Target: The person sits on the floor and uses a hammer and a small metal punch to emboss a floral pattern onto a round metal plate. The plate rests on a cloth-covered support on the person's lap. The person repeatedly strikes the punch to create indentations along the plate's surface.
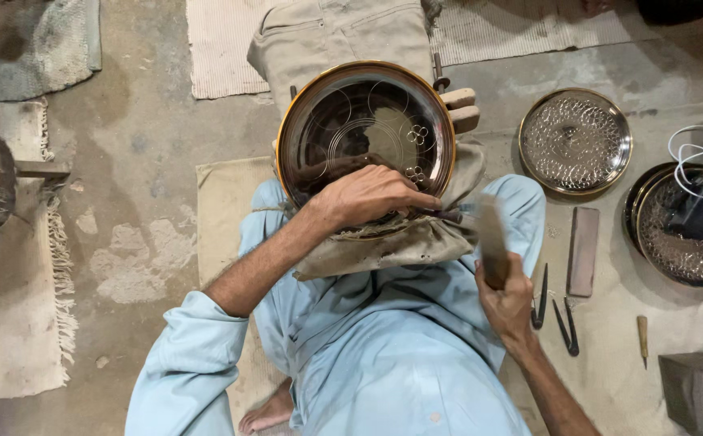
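Note:
A round dark metal tray (365, 121) with a brass rim and scratched circle and flower lines rests on a grey cloth pad (400, 240) across my lap. My left hand (371, 196) lies on the tray's near edge, fingers pinched on a thin dark tool whose tip shows at the fingertips. My right hand (506, 300) grips the handle of a hammer (491, 236), raised and blurred just right of the left hand. I sit on the floor in light blue clothes.
A hammered silver tray (575, 140) lies to the right. Further right a stack of trays (681, 234) holds a black charger and white cable. A flat stone (583, 251), a pair of dividers (556, 311) and a small chisel (643, 337) lie on the floor.

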